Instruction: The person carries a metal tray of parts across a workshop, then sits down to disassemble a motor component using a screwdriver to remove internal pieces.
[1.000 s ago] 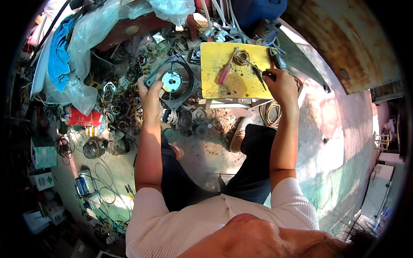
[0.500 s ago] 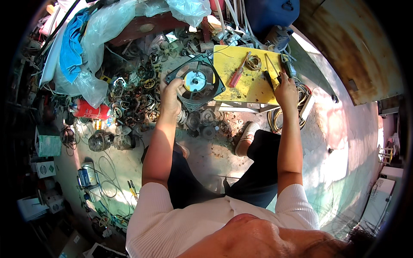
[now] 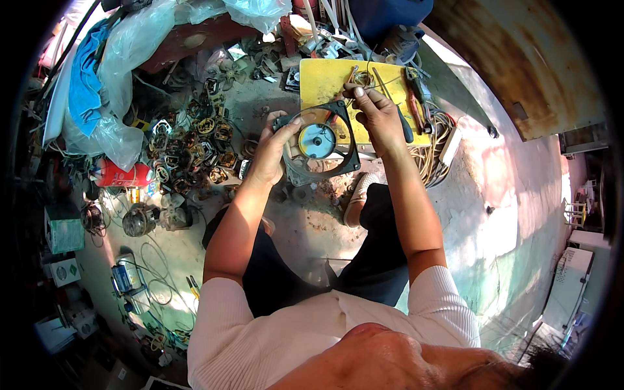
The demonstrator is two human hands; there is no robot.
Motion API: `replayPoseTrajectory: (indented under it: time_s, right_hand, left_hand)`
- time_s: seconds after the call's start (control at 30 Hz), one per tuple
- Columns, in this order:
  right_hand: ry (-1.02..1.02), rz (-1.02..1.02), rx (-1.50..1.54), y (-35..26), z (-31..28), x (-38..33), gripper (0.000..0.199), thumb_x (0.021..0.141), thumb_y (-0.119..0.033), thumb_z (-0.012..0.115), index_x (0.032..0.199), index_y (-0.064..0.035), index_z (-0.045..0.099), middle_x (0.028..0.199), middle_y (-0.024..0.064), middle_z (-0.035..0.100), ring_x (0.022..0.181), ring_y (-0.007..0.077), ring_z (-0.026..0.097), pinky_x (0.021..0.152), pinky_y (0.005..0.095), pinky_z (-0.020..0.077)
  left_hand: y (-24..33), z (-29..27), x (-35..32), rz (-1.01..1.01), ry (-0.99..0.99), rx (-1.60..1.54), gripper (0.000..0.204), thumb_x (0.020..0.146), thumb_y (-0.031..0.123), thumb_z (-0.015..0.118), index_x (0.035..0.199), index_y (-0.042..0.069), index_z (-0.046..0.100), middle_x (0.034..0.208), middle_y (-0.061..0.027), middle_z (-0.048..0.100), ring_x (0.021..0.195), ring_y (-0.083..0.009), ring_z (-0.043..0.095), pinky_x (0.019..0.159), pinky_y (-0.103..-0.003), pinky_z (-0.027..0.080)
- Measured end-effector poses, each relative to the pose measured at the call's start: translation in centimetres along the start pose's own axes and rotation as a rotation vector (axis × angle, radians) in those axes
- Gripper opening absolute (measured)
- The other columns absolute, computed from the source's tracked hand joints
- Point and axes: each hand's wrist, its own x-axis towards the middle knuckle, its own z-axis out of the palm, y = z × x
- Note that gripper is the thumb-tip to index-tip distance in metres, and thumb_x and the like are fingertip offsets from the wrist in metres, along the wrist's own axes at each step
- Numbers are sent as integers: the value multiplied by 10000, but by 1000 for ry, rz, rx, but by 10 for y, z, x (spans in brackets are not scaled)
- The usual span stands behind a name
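Observation:
My left hand (image 3: 272, 148) grips the left side of a square axial fan (image 3: 354, 161), thumb on top. The fan has a dark frame and a silver, yellow-edged round hub at its middle. Just beyond the frame's upper right corner, my right hand (image 3: 379, 117) has thumb and fingertips pinched on a thin dark wire (image 3: 383, 86). Under the hands is a yellow board (image 3: 315, 78). On it lie a dark-handled screwdriver (image 3: 405, 127), red-handled pliers (image 3: 413, 104) and a small coil of wire (image 3: 363, 77). The fan and my right hand hide most of a red-handled screwdriver.
Many loose motor parts (image 3: 205, 133) cover the floor to the left, with a red cylinder (image 3: 123, 174) beside them. Bundled cable (image 3: 432, 159) lies right of the board. Behind stand a blue container (image 3: 390, 16) and clear plastic bags (image 3: 156, 39).
My right hand has left the screwdriver on the board and moved left to the wire by the fan. My left hand has brought the fan slightly right and nearer.

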Motion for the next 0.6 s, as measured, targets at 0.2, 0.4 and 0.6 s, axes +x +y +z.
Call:
replayPoseTrajectory:
  time_s: [0.2,0.4,0.6]
  right_hand:
    - [0,26,194,2,-3,4,297,996,-266,510,1119,-27,637,830,-34,650,638,20,433,575,159,358]
    - [54,101,361,5,-12,9,290,1000,-253,499,1095,-6,620,737,-46,514,587,21,367,499,160,289]
    - [194,56,562,4,-31,18,284,1000,-216,498,1097,38,580,740,-20,481,560,32,315,489,166,274]
  left_hand:
    - [-7,15,-8,8,-110,318,494,875,87,621,1285,99,346,1144,-115,586,964,-175,621,695,-329,577]
    - [-11,17,-10,74,-156,458,486,879,41,607,1287,62,345,1036,-103,622,886,-148,631,671,-287,569]
    - [-12,33,-16,46,-146,439,410,874,-10,588,1201,27,344,994,-106,608,889,-152,622,643,-287,575]
